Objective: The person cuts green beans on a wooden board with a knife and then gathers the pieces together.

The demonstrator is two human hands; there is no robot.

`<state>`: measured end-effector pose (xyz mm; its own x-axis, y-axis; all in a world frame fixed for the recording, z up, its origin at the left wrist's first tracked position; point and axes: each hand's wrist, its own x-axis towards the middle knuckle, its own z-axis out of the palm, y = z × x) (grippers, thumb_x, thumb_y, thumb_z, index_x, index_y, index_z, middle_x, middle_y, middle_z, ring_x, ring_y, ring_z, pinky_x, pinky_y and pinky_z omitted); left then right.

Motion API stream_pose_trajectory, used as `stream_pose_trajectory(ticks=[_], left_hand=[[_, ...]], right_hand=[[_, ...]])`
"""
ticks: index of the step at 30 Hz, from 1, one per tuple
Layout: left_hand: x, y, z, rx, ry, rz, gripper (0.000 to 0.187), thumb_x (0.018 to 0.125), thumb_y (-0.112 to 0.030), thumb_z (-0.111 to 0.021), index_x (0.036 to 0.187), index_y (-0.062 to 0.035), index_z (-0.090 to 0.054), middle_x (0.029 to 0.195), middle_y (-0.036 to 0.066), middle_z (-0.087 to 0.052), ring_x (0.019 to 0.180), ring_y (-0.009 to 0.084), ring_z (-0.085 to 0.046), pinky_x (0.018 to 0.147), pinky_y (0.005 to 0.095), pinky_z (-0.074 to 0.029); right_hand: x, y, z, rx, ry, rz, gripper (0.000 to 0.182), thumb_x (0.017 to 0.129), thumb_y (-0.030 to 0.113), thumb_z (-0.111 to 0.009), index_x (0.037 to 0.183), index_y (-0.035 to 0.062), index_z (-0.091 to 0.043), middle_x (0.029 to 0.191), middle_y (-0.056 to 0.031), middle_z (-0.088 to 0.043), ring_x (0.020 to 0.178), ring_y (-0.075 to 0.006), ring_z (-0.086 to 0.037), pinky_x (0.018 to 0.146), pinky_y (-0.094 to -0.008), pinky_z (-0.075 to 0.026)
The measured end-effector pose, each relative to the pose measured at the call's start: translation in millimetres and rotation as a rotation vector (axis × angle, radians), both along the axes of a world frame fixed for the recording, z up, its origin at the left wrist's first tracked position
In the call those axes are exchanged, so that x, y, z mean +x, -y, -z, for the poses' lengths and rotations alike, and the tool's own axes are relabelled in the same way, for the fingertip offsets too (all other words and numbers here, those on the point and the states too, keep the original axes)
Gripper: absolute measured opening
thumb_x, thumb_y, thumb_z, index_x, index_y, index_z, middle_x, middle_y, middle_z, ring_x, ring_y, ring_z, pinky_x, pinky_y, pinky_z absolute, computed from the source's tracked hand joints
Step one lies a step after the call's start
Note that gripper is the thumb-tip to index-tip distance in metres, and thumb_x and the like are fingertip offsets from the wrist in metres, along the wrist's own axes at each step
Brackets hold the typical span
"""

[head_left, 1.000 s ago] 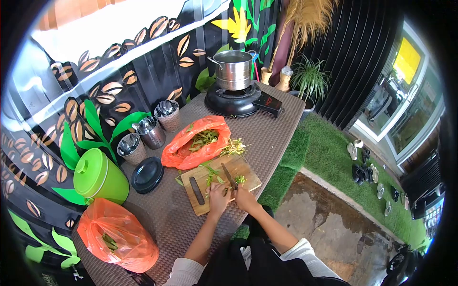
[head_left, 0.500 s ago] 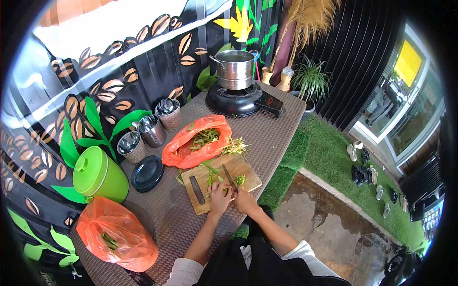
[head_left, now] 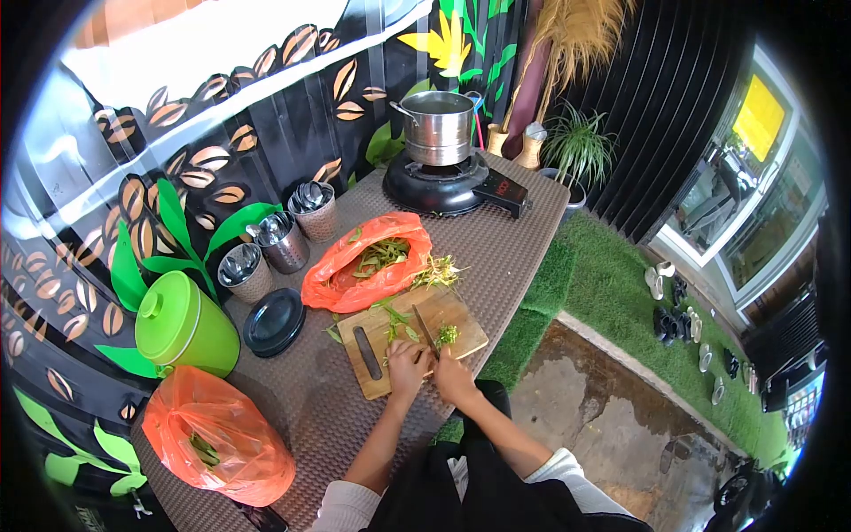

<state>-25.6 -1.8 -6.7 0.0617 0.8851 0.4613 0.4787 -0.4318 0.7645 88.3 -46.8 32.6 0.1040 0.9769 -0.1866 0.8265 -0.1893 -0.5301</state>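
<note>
My right hand (head_left: pixel 455 379) is closed round the handle of a knife (head_left: pixel 423 324), whose blade points away from me over the wooden cutting board (head_left: pixel 454 312). Beside it my left hand (head_left: pixel 408 365) presses down green leafy stems (head_left: pixel 399 326) on the board, its fingers curled over them. A small heap of chopped green pieces (head_left: pixel 447 335) lies just right of the blade. Behind the board, an orange plastic bag (head_left: pixel 324 282) gapes and shows leafy greens (head_left: pixel 381 255) inside. Pale trimmed stems (head_left: pixel 437 271) lie at the bag's right side.
A steel pot (head_left: pixel 438 133) stands on a black portable stove (head_left: pixel 434 188) at the far end. Along the wall are cutlery cups (head_left: pixel 282 246), dark plates (head_left: pixel 274 323) and a green lidded container (head_left: pixel 191 328). Another orange bag (head_left: pixel 226 443) sits front left.
My hands have barely shifted, staying over the board with the knife and stems. The rest of the table looks the same.
</note>
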Motion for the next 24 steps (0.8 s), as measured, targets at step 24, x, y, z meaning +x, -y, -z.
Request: stream_pose_trajectory(ticks=[24], left_hand=[[-1,5,-15,-0.087,-0.006,0.092,0.026,0.076,-0.007,-0.066,0.101,-0.0083,-0.06,0.083,0.006,-0.062,0.092,0.0247,-0.051,0.085,0.0376,-0.035]], right_hand=[[-3,7,-4,-0.041,0.146,-0.011,0.024,0.092,0.022,-0.044,0.102,0.0005,-0.04,0.08,-0.0257,-0.064,0.078,-0.0407,-0.065,0.066,-0.0499,-0.053]])
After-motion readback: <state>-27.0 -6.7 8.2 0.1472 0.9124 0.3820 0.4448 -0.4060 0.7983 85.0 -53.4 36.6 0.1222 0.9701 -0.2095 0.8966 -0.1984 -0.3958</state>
